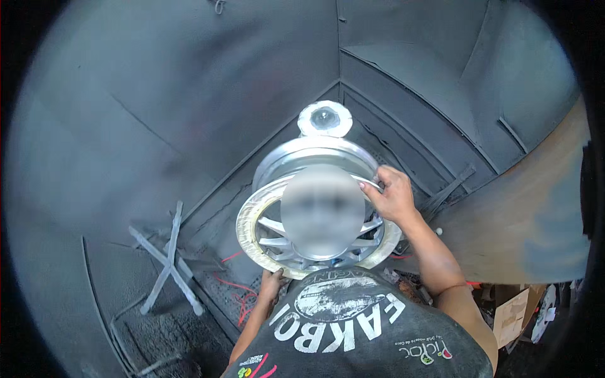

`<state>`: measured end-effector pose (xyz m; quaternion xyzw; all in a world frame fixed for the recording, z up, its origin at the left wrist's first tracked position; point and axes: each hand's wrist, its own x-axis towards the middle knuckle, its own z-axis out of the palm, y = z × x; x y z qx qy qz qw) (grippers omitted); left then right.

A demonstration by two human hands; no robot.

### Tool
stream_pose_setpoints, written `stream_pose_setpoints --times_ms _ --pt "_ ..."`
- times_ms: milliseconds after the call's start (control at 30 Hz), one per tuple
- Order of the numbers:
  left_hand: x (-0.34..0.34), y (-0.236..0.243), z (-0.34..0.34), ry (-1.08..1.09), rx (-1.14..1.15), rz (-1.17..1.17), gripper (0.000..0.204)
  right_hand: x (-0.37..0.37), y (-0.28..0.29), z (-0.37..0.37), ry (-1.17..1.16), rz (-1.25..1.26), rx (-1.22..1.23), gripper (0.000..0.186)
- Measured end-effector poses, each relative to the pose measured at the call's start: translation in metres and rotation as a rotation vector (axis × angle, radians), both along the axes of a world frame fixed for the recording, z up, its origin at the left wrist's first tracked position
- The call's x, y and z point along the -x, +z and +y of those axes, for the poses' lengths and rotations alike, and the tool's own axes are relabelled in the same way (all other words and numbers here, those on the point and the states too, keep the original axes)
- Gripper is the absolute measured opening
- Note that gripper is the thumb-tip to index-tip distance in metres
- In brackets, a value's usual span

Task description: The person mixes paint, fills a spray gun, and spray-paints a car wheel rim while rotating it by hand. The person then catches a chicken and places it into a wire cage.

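As right hand (393, 196) grips silver wheel (275, 242) | left hand (271, 285) grasps its near edge

left fingers (278, 273) and right fingers (390, 179) hold a spoked silver wheel (273, 242) before grey walls (208, 107).

Dark grey walls (208, 94) meet in a corner at the far side, with a small pale loop (219, 7) on the far left one. To the left stands a grey X-shaped frame (169, 268); a red cord (244, 302) lies tangled to its right. At the right, a tan panel (504, 220) with bluish patches curves above an opened cardboard box (510, 317).
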<state>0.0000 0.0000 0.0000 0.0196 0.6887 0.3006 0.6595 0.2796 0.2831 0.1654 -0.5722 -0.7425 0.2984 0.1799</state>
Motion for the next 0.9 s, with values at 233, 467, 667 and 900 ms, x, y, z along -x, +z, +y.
stream_pose_setpoints --times_ms 233,467,667,900 --pt "0.030 -0.044 0.142 -0.118 -0.234 0.048 0.035 0.021 -0.063 0.145 -0.091 -0.116 -0.249 0.040" --pt "0.056 0.009 0.275 -0.445 -0.438 0.489 0.029 -0.037 -0.102 0.242 -0.506 -0.115 0.032 0.050" --pt "0.027 -0.051 0.219 -0.264 -0.744 0.748 0.030 -0.044 -0.153 0.180 -0.421 -0.174 -0.078 0.047" --pt "0.018 -0.019 0.218 -0.130 -0.693 0.758 0.032 -0.045 -0.103 0.192 -0.493 0.127 0.035 0.059"
